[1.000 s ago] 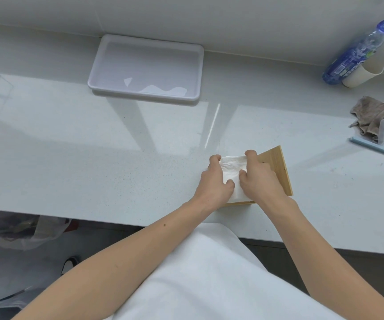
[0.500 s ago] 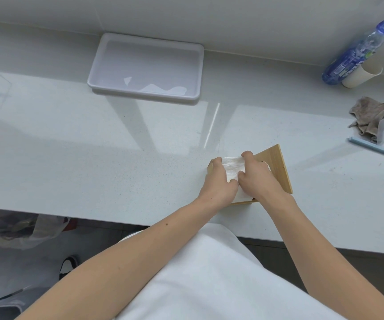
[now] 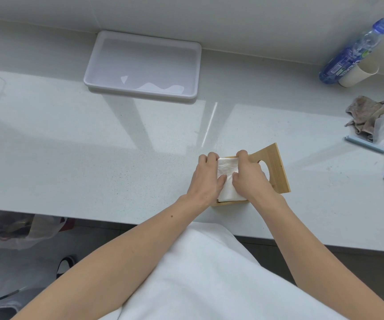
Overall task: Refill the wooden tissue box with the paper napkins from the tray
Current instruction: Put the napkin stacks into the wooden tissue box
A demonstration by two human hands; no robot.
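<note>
Nearest the body, two bare arms reach out over a white cloth front. They meet at the light brown wooden tissue box [image 3: 230, 202], which stands on the pale grey surface [image 3: 71, 146] near its front edge. The stack of white paper napkins [image 3: 226, 183] sits in the open top of the box. It looks only partly in, because much of it shows above the wooden wall.

The job now seems to be pushing the stack down. To do it well, press evenly with both hands. Keep the stack flat and lined up with the walls, and go slowly so no corner folds or catches.

The left hand [image 3: 206, 179] holds the left side of the stack and the right hand [image 3: 250, 179] holds the right side. The backs of both hands face up. The fingers [image 3: 209, 158] curl over the far edge and the thumbs lie on top, close together, so both hands grip the napkins.

Just right of the hands, the flat wooden lid with an oval hole [image 3: 276, 167] is off the opening and partly under the right hand.

Further back, the white plastic tray [image 3: 89, 72] sits by the wall, well apart from the box. Pale shapes show inside it, but I cannot tell if they are napkins or light. Far off on the right is a blue plastic bottle [image 3: 355, 54].
</note>
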